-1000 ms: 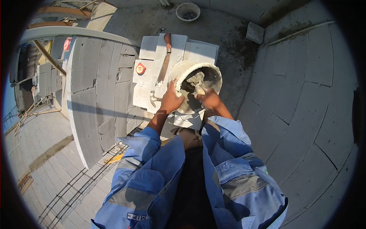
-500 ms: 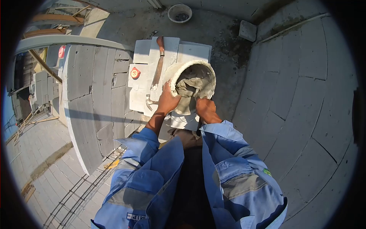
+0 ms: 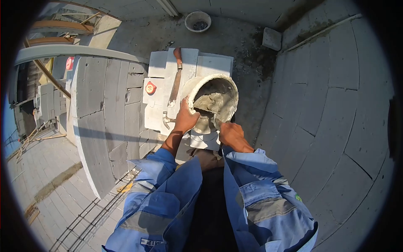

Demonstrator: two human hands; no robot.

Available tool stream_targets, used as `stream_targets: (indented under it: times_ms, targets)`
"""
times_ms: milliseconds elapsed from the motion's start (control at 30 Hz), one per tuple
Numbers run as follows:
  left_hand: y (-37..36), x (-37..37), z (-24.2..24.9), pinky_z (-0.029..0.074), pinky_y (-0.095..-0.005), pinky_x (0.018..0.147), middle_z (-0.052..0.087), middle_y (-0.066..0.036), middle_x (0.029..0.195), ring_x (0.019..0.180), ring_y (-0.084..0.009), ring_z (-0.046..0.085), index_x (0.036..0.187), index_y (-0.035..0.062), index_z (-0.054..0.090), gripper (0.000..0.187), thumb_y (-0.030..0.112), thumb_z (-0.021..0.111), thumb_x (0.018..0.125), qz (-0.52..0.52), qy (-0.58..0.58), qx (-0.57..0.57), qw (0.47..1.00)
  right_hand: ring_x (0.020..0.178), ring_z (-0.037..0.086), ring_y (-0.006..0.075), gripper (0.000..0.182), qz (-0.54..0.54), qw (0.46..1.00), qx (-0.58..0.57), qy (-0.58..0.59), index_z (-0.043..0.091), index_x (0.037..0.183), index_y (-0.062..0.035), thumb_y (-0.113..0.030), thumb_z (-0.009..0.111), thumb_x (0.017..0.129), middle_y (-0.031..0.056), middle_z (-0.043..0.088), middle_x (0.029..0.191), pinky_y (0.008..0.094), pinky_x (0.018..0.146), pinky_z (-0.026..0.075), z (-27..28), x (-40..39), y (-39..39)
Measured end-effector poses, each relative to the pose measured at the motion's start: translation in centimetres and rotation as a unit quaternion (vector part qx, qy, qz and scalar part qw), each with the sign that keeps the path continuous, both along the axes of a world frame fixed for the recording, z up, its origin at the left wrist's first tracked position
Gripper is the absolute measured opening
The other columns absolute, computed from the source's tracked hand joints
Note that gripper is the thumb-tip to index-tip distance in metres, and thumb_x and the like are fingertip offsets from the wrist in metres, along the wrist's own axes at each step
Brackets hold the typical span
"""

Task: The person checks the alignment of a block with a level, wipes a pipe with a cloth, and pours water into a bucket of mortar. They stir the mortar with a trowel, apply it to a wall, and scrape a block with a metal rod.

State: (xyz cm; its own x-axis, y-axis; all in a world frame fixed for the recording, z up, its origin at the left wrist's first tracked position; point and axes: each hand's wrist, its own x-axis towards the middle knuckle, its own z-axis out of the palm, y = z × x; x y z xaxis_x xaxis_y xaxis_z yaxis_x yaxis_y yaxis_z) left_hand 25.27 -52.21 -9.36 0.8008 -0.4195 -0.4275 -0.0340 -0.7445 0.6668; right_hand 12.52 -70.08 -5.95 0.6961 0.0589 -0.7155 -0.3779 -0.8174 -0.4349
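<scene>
Holding a bucket [image 3: 194, 86] tilted on white blocks [image 3: 212, 64], gripping its left rim with fingers of the left hand [image 3: 184, 120] and clasping a mostly hidden tool [image 3: 218, 124] at its mouth in the right hand [image 3: 234, 135], apparently working the grey mix [image 3: 213, 101] inside and next needing a steady rim.

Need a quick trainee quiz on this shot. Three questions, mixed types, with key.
1. True or false: the left hand grips the rim of the tilted bucket.
2. In the view, what lies between the red tape measure and that bucket? A) paintbrush B) wooden-handled blade C) pliers
3. Name the tool whose metal head shows just left of that hand.

Key: 1. True. 2. B. 3. Hammer.
</scene>
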Motion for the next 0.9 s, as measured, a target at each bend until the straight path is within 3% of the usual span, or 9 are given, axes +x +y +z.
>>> stream_targets:
  times_ms: [167,333,367,433,533,700,800,833,900]
  targets:
    - [-0.1,-1.1,0.7,0.041,-0.0445,0.105,0.040,-0.029,0.139,0.128,-0.0459,0.044,0.146,-0.0041,0.024,0.086,0.020,0.069,0.076,-0.018,-0.026,0.004,0.999,0.091,0.067,0.0397,0.043,-0.082,0.983,-0.068,-0.152,0.061,0.123,-0.0082,-0.013,0.059,0.080,0.0230,0.067,0.099,0.0482,0.077,0.055,0.5,4.3,-4.0]
    - [-0.3,-3.2,0.6,0.042,-0.0448,0.104,0.040,-0.028,0.139,0.130,-0.0454,0.040,0.149,0.0005,0.022,0.090,0.018,0.071,0.076,-0.024,-0.077,0.002,0.997,0.092,0.067,0.0401,0.041,-0.041,0.985,0.018,-0.165,0.062,0.116,-0.0011,-0.022,0.062,0.081,0.0267,0.066,0.098,0.0487,0.081,0.053,-11.0,2.8,-4.1]
    - [-0.2,-3.3,0.6,0.042,-0.0446,0.104,0.040,-0.027,0.140,0.130,-0.0442,0.041,0.149,0.0007,0.023,0.089,0.017,0.070,0.075,-0.009,-0.062,0.007,0.998,0.092,0.067,0.0403,0.038,-0.186,0.969,0.040,-0.158,0.065,0.108,0.0027,-0.025,0.064,0.082,0.0268,0.068,0.097,0.0466,0.083,0.052,-10.3,1.5,-3.2]
    - [0.4,-3.3,0.7,0.042,-0.0443,0.105,0.040,-0.026,0.140,0.130,-0.0438,0.042,0.148,0.0005,0.023,0.088,0.016,0.070,0.075,-0.005,-0.053,0.006,0.999,0.091,0.067,0.0400,0.037,-0.232,0.966,0.099,-0.052,0.066,0.106,0.0034,-0.026,0.066,0.082,0.0262,0.068,0.097,0.0451,0.083,0.052,-10.1,0.5,-2.5]
    - [0.2,-1.8,0.5,0.041,-0.0438,0.105,0.042,-0.026,0.140,0.129,-0.0431,0.044,0.147,0.0000,0.025,0.086,0.016,0.068,0.075,-0.001,-0.052,-0.007,0.999,0.079,0.067,0.0250,0.039,-0.371,0.875,0.257,0.176,0.068,0.104,0.0055,-0.027,0.072,0.082,0.0178,0.070,0.096,0.0378,0.069,0.053,-8.9,1.0,-1.6]
    - [1.3,-1.0,-0.1,0.041,-0.0429,0.105,0.044,-0.028,0.139,0.128,-0.0422,0.046,0.144,-0.0015,0.030,0.080,0.015,0.066,0.075,-0.005,-0.030,-0.039,0.999,0.066,0.061,0.0175,0.043,-0.554,0.623,0.506,0.222,0.062,0.121,-0.0021,-0.025,0.071,0.086,0.0081,0.067,0.094,0.0337,0.057,0.050,-7.8,0.2,3.9]
    - [1.2,-0.5,0.3,0.042,-0.0421,0.105,0.045,-0.029,0.137,0.126,-0.0427,0.048,0.144,-0.0019,0.030,0.080,0.015,0.066,0.075,0.017,0.015,-0.040,0.999,0.066,0.060,0.0158,0.043,-0.543,0.611,0.526,0.236,0.061,0.122,-0.0026,-0.026,0.070,0.087,0.0067,0.066,0.090,0.0316,0.056,0.050,-4.9,3.4,3.3]
    - [1.1,-0.7,0.6,0.042,-0.0421,0.105,0.045,-0.029,0.137,0.126,-0.0427,0.048,0.144,-0.0019,0.030,0.080,0.015,0.066,0.075,0.016,0.016,-0.038,0.999,0.053,0.054,0.0147,0.023,-0.553,0.607,0.531,0.210,0.065,0.100,-0.0051,-0.024,0.070,0.088,0.0045,0.060,0.071,0.0302,0.046,0.043,-4.5,4.3,3.0]
    - [0.8,-0.5,1.0,0.042,-0.0417,0.104,0.046,-0.029,0.136,0.125,-0.0430,0.050,0.144,-0.0023,0.031,0.080,0.015,0.066,0.074,0.027,0.040,-0.026,0.998,0.056,0.058,0.0166,0.028,-0.505,0.701,0.485,0.135,0.064,0.106,-0.0036,-0.023,0.069,0.087,0.0067,0.063,0.074,0.0319,0.049,0.046,-4.3,5.3,1.4]
